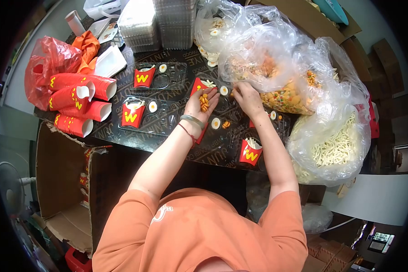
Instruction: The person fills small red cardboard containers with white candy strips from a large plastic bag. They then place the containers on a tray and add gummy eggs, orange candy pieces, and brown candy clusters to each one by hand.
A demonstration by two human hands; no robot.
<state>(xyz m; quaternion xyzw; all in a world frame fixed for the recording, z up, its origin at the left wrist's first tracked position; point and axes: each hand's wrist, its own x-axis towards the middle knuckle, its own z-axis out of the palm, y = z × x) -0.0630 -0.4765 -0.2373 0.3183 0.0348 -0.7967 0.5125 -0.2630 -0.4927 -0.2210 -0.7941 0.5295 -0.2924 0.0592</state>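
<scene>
My left hand (196, 105) is palm up, cupped under several small orange nugget-like pieces (204, 103). My right hand (250, 100) is just to its right, fingertips bent together by a fried-egg piece (224, 90); what they pinch is too small to make out. Beneath both hands lies a clear tray partly hidden by them, with a red fries carton (197, 85). Another egg piece (216, 123) and a few orange pieces (225, 124) sit nearer me. Two clear trays (179, 72) to the left each hold a filled fries carton (143, 78) and an egg. A further fries carton (250, 152) stands below my right forearm.
Nested red cartons (84, 102) lie at the left beside a red plastic bag (50, 56). Stacked clear trays (138, 27) rise at the back. Clear bags on the right contain orange pieces (288, 97) and pale fry-like strips (333, 149). A cardboard box (63, 181) stands below the table's left edge.
</scene>
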